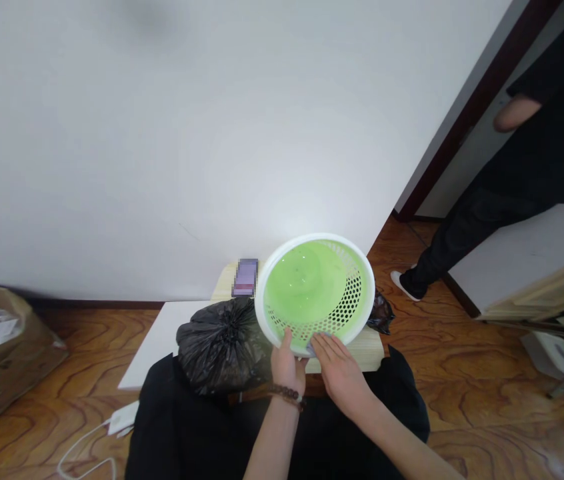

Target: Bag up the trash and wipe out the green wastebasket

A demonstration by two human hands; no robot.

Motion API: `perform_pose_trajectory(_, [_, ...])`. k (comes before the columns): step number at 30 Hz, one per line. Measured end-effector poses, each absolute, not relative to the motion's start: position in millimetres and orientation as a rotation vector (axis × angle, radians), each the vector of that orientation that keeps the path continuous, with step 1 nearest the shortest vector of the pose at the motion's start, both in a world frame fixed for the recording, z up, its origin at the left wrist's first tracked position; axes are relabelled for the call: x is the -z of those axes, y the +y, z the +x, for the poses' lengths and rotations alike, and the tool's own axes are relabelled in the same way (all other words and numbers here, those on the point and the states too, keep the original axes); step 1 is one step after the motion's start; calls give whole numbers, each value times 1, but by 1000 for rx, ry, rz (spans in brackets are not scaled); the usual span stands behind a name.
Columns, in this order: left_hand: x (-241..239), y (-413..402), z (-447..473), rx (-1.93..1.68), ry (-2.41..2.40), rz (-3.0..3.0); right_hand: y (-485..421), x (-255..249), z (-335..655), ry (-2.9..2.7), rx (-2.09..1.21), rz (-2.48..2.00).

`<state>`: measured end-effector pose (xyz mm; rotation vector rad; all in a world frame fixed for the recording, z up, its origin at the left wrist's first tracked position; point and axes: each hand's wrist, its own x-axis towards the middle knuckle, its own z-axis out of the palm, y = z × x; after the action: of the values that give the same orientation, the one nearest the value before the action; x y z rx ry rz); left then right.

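Note:
A round colander [346,303] with a white rim and a pale green inside is tilted up in front of me. Perforations run along its side wall, and its inner base looks glossy green. My left hand [287,365] grips the near rim, thumb on the inside and fingers underneath; a beaded bracelet is on that wrist. Just to its right, my right hand [338,365] presses a small grey cloth [318,340] against the near inner rim. The cloth is mostly covered by the fingers.
Left of the colander sits a knotted black plastic bag [225,347]. Behind it a phone [245,277] lies on a light wooden board [223,283]. A cardboard box [22,360] stands far left, a white power strip [123,418] nearer. A person [522,167] in black stands right.

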<state>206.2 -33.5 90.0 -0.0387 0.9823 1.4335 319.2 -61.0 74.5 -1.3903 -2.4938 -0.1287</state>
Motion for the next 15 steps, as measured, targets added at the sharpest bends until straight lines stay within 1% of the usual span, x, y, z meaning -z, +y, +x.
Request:
perform_pose_trajectory(6, [-94,-31,208,-1442,973,-81,-41,-79,328,-2455,175,-1372])
perform_pose_trajectory(10, [-90,-29,200,-1432,1011,47,-40,-79,325,-2498,205,-1349])
perform_pose_trajectory(13, [-94,-24,185,-1613,1216,342,-41,-80,327,-2482,224,-1379])
perform_pose_trajectory(15, [-109,-13,169,-1796,1434,625,-41,-82,330,-2475,227,-1392])
